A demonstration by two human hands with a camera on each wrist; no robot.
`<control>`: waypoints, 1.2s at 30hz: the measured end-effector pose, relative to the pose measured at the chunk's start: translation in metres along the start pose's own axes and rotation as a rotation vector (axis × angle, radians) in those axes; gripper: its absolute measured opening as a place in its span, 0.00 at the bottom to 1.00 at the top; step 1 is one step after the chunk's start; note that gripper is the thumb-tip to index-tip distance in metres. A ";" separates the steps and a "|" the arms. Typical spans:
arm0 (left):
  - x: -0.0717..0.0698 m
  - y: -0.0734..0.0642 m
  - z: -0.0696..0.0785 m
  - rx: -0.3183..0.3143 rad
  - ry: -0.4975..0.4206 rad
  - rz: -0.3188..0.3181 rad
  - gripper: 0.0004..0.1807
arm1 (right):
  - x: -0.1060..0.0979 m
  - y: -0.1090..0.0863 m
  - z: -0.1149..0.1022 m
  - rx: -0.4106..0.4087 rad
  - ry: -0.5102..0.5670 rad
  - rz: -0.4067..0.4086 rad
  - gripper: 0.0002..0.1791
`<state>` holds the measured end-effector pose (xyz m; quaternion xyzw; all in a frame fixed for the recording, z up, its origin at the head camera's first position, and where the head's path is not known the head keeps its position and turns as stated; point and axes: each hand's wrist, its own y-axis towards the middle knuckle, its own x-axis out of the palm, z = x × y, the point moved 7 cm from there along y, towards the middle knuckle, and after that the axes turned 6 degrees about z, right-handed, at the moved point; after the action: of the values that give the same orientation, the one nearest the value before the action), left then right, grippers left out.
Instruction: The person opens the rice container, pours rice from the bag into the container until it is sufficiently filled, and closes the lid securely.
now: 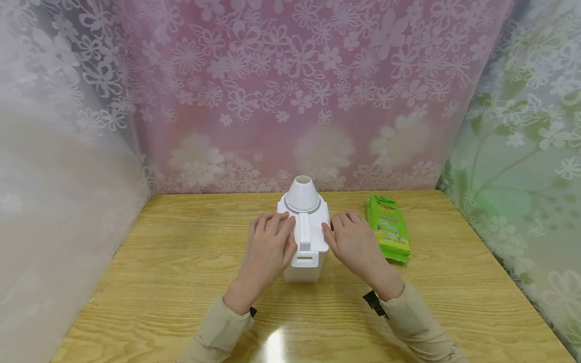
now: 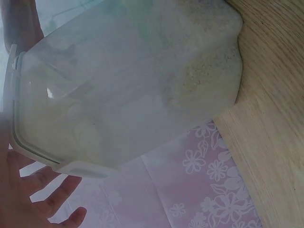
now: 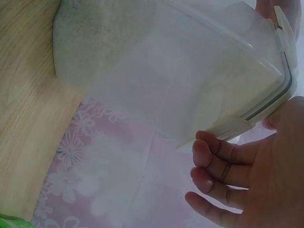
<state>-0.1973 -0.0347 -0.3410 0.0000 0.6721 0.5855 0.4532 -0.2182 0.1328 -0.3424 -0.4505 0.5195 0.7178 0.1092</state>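
A translucent plastic storage container (image 1: 301, 275) with a white lid (image 1: 320, 235) stands upright on the table. Its lid carries a cone-shaped spout (image 1: 302, 195) and a handle (image 1: 304, 231), with a latch (image 1: 305, 259) on the near side. Pale grains (image 2: 209, 71) lie at the bottom inside. My left hand (image 1: 268, 244) rests at the lid's left edge, its fingers spread beside a side latch (image 2: 85, 169). On the other side my right hand (image 1: 356, 244) has its thumb at the lid's edge, and its loosely bent fingers touch the right latch (image 3: 228, 128).
A green packet (image 1: 388, 229) lies on the wooden table (image 1: 195, 272), right of my right hand. Flowered curtains (image 1: 290, 101) hang behind the table and along both sides.
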 end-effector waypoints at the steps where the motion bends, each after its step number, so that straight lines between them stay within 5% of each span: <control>1: 0.000 0.000 0.000 -0.001 0.002 0.005 0.17 | 0.000 0.000 0.000 -0.003 0.000 0.005 0.21; 36: 0.002 0.002 -0.001 -0.005 0.069 0.009 0.19 | 0.003 0.003 -0.002 0.149 0.133 -0.114 0.15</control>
<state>-0.1999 -0.0340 -0.3408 -0.0184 0.6860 0.5887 0.4273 -0.2208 0.1291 -0.3426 -0.5166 0.5509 0.6385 0.1482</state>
